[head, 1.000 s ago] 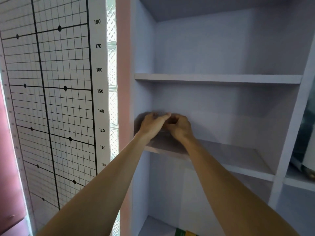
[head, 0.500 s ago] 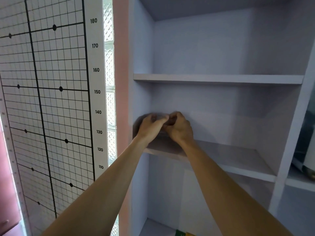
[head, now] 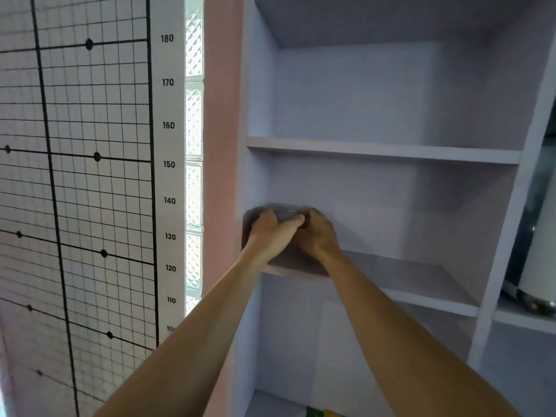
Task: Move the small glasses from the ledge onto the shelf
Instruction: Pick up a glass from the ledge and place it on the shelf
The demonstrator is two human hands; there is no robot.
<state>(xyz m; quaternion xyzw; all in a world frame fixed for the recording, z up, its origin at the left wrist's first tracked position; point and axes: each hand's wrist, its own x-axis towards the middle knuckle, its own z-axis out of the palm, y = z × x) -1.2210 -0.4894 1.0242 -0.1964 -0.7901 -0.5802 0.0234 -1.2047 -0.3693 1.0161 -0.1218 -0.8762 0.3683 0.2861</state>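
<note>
Pale lilac wood all over the tall cupboard [head: 391, 94], cut off at the top and bottom edges. Three openings in view, one above another. White chart with a black grid and numbers [head: 90, 176] to the left, from 180 down to a half-hidden 100. Bright strip of bumpy glass blocks [head: 193, 139] between chart and pink wall edge [head: 221, 130].

Middle shelf [head: 406, 278] bare on its right part, dark with shadow in its left back corner. Upper shelf board [head: 382, 152] above it, nothing seen on it. Two bare arms up from the bottom of the view, both reaching into that dark left corner.

Left hand [head: 270, 233] and right hand [head: 319, 233] close together, fingers touching, both curled round one small clear glass [head: 287, 213]. Each grip closed snug on it from its own side. Only the rim and a bit of the upper wall of the glass showing over the fingers; rest hidden behind the hands. Hard to tell if its bottom sits on the shelf or hangs just above. Hard to tell also if more than one glass is there.

Far right, in the next opening, part of a white and shiny metal thing [head: 538, 284], cut off by the edge, too blurry to name. At the very bottom, a small green and yellow bit [head: 320, 413], mostly out of view.
</note>
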